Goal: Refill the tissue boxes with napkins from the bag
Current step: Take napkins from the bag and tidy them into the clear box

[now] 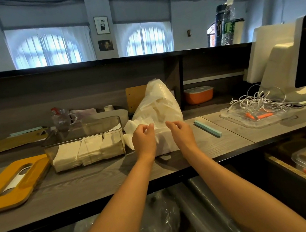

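A clear plastic bag of white napkins stands on the grey wooden counter. My left hand pinches the bag's loose plastic at its front left. In front of the bag my right hand hovers, its fingers curled loosely with nothing clearly held. Left of the bag sits a clear tissue box with its top off; three stacks of white napkins fill its lower half. The box's wooden lid, with an oval slot, lies flat at the far left.
A pale blue bag clip lies right of the bag. Farther right, a glass tray holds tangled white cables. A white monitor stands at the right edge. An orange lidded container sits on the back shelf. Cups and clutter stand behind the box.
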{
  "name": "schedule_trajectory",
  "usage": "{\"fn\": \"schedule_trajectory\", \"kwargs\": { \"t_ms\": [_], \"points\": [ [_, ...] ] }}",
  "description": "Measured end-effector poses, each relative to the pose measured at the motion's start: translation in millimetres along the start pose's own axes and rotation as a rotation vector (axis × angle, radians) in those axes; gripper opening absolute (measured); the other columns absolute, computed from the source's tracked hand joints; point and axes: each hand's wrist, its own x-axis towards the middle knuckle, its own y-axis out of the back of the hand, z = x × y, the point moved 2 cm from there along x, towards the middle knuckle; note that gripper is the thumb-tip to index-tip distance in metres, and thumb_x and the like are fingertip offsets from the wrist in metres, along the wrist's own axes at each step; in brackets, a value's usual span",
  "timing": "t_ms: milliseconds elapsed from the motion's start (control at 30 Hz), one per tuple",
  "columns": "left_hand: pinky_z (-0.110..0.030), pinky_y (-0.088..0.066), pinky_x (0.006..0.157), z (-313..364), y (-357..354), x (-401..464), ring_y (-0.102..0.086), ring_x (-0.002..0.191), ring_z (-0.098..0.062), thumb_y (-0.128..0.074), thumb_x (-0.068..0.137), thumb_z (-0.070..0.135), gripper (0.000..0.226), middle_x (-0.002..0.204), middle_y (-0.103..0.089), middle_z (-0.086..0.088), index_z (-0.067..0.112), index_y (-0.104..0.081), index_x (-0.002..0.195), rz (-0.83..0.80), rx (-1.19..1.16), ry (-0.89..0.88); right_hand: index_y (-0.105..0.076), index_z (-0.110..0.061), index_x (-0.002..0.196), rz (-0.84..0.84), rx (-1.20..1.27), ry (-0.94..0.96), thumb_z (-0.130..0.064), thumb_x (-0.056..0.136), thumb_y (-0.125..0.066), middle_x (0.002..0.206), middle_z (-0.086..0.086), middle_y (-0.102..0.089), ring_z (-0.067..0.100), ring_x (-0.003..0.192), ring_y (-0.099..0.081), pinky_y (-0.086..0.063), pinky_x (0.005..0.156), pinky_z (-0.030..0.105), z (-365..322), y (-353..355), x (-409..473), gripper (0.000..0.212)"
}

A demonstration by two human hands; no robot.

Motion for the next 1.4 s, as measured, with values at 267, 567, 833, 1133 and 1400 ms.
{"fn": "schedule_trajectory", "kwargs": {
  "t_ms": [267,567,833,1133,1400],
  "points": [
    [-0.023,-0.041,0.068,1.1,-0.8,-1.3,-0.053,0.084,-0.01,-0.042,0.105,0.036,0.028,0.091,-0.056,0.004,0.012,-0.056,0.104,-0.065,-0.072,0.042,-0.068,-0.011,0.105,-0.052,-0.028,0.006,-0.035,0.096,-0.057,0.096,0.002,-0.066,0.011,0.089,-0.059,-0.044,0.072,0.024,-0.9,-0.5,-2.2,0.028],
    [-0.025,-0.038,0.064,2.8,-1.7,-1.9,-0.052,0.085,-0.016,-0.049,0.099,0.018,0.016,0.088,-0.06,-0.002,0.008,-0.06,0.093,-0.063,0.006,-0.015,-0.066,-0.009,0.094,-0.071,-0.046,0.006,-0.025,0.096,-0.056,0.084,0.001,-0.062,0.011,0.078,-0.056,-0.041,0.064,0.023,-1.9,-2.2,-2.7,0.019],
    [-0.026,-0.04,0.079,-8.1,-1.2,4.3,-0.055,0.096,-0.015,-0.052,0.101,0.021,0.021,0.107,-0.065,-0.002,0.009,-0.067,0.109,-0.052,0.028,0.057,-0.072,-0.016,0.103,-0.13,-0.072,0.073,-0.017,0.09,-0.064,0.099,-0.004,-0.066,0.005,0.093,-0.057,-0.04,0.069,0.014,-1.7,-3.0,-7.1,0.015],
    [-0.022,-0.053,0.074,-4.7,-3.6,-2.6,-0.063,0.101,-0.014,-0.066,0.094,0.024,0.026,0.109,-0.065,0.004,0.024,-0.056,0.118,-0.444,-0.255,0.084,-0.07,-0.02,0.092,0.077,0.17,-0.023,-0.017,0.091,-0.064,0.092,-0.007,-0.064,0.005,0.088,-0.057,-0.044,0.07,0.02,-4.4,12.8,-4.8,0.006],
    [-0.029,-0.052,0.076,-8.1,-3.2,4.2,-0.063,0.1,-0.022,-0.059,0.098,0.026,0.028,0.109,-0.068,-0.005,0.014,-0.061,0.124,-0.461,-0.368,0.254,-0.074,-0.02,0.098,-0.058,0.013,0.052,-0.025,0.09,-0.069,0.093,-0.007,-0.068,0.008,0.09,-0.06,-0.044,0.07,0.02,-4.2,16.2,3.4,0.011]
  ]
}}
